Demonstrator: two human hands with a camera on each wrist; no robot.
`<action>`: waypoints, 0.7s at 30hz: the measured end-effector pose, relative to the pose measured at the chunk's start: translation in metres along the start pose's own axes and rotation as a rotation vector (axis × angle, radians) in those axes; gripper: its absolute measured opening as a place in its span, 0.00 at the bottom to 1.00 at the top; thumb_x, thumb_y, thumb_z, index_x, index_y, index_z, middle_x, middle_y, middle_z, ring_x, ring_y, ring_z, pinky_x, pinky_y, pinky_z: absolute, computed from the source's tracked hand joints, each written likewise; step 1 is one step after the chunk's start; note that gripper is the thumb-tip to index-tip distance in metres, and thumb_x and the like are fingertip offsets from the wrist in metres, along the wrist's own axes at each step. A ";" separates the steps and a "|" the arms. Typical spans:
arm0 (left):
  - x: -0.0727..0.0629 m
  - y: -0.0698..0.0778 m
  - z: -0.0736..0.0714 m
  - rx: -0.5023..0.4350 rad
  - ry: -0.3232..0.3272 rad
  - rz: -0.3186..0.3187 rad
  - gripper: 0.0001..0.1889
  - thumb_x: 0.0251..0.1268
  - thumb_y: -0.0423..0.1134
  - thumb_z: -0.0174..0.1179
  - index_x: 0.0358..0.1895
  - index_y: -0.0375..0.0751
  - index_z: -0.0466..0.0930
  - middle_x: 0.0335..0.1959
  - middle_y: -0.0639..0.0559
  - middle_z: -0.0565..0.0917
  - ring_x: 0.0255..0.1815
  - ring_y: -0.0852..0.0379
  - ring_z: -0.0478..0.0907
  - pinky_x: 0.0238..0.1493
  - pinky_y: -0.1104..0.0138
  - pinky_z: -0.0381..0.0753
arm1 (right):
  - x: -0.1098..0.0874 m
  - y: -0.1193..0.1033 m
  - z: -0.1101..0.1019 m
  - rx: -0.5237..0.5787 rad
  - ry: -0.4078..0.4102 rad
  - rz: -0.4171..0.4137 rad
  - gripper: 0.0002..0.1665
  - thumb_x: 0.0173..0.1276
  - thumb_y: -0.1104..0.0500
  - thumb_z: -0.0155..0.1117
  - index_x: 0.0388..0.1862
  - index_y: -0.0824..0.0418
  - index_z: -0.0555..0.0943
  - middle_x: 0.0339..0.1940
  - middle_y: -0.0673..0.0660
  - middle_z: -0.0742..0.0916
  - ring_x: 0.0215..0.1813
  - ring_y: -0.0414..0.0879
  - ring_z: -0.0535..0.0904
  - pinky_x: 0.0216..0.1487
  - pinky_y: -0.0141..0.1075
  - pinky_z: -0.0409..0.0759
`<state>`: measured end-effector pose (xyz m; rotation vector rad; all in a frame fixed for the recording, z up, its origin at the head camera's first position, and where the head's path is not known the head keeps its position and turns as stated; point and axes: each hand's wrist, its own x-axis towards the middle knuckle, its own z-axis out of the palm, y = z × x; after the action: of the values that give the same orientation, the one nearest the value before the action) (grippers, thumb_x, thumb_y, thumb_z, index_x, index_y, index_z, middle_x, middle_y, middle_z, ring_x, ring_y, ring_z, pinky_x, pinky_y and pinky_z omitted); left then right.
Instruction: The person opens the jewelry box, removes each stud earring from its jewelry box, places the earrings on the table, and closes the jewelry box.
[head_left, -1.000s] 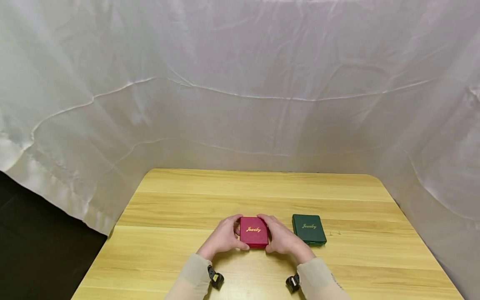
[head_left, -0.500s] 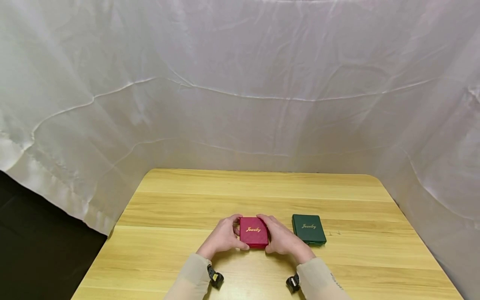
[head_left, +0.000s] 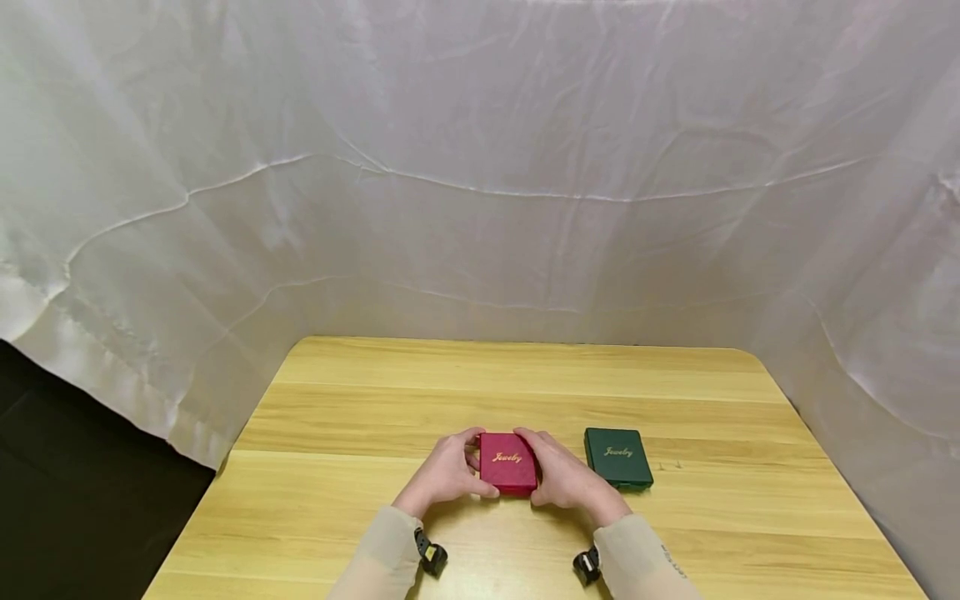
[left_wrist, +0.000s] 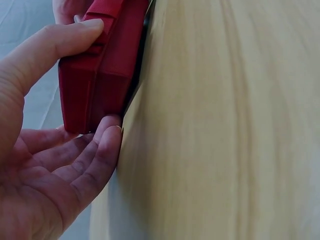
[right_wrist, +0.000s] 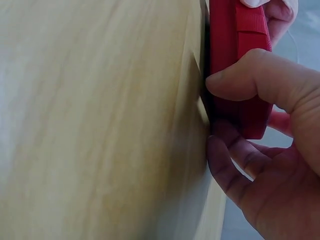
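A closed red jewelry box [head_left: 507, 468], its lid lettered "Jewelry" in gold, sits on the table between both hands. My left hand [head_left: 447, 472] holds its left side; in the left wrist view the thumb [left_wrist: 67, 42] presses on the front by the lid's tab, with fingertips against the side and low edge. From the right, my right hand [head_left: 566, 477] grips the box, its thumb [right_wrist: 240, 77] on the lower front face and other fingers around the side. A closed green jewelry box [head_left: 618, 459] with the same gold lettering lies right of the right hand.
The wooden table [head_left: 337, 400] has rounded far corners. Pale cloth [head_left: 480, 242] hangs behind it and along both sides. A dark floor [head_left: 67, 475] shows at the lower left. Both wrists wear black straps with small devices.
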<state>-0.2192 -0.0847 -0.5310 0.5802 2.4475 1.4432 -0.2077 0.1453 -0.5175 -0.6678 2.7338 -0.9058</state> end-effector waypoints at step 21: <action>0.000 -0.002 -0.001 -0.024 0.009 0.015 0.50 0.34 0.36 0.83 0.68 0.32 0.67 0.44 0.51 0.82 0.35 0.57 0.81 0.36 0.66 0.82 | 0.001 0.001 0.002 0.001 0.003 0.010 0.63 0.38 0.71 0.78 0.76 0.60 0.60 0.63 0.61 0.74 0.58 0.54 0.74 0.58 0.52 0.74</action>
<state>-0.2198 -0.0863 -0.5319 0.5895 2.4342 1.4812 -0.2084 0.1451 -0.5196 -0.6523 2.7368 -0.9064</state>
